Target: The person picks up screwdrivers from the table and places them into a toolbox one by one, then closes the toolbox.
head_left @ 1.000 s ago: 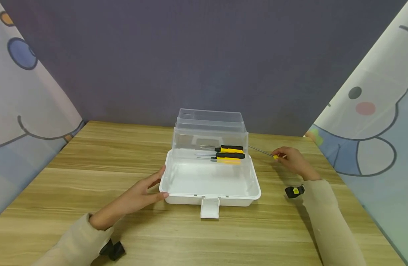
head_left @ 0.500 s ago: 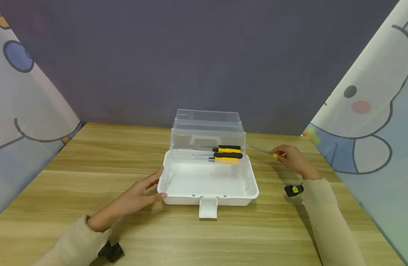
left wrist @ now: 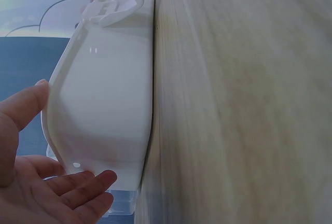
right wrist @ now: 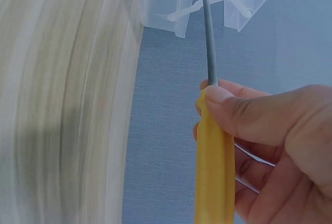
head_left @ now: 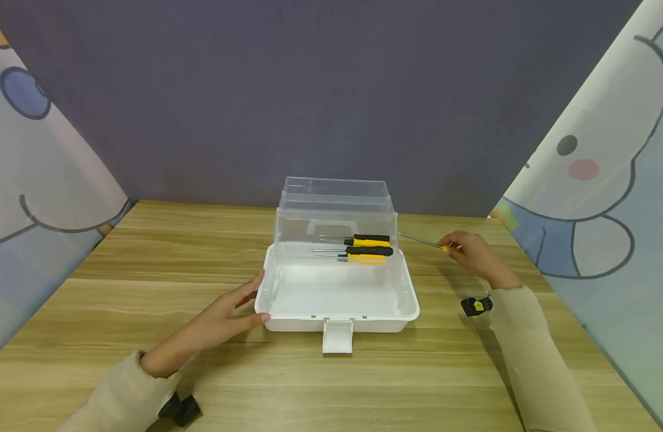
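Note:
A white plastic box (head_left: 336, 291) lies open, its stepped clear lid (head_left: 336, 204) raised at the back. With spread fingers, my left hand (head_left: 218, 321) rests on the box's left front corner; the thumb touches the rim and the other fingers lie along the side. To the right of the box, my right hand (head_left: 474, 258) pinches a screwdriver (right wrist: 215, 167) by the top of its yellow handle. Its metal shaft points left toward the lid's right side. Several yellow and black screwdrivers (head_left: 369, 251) lie side by side toward the back of the box, seen through the clear plastic.
A white latch (head_left: 338, 337) hangs down at the box's front on the wooden table (head_left: 147, 270). Behind stands a dark grey panel (head_left: 331, 90), with cartoon-printed sheets on both sides. Black camera mounts (head_left: 477, 306) sit at the wrists.
The head view has shifted slightly. My right hand has lifted the screwdriver a little, keeping the same grip. The left hand stays at the box's corner.

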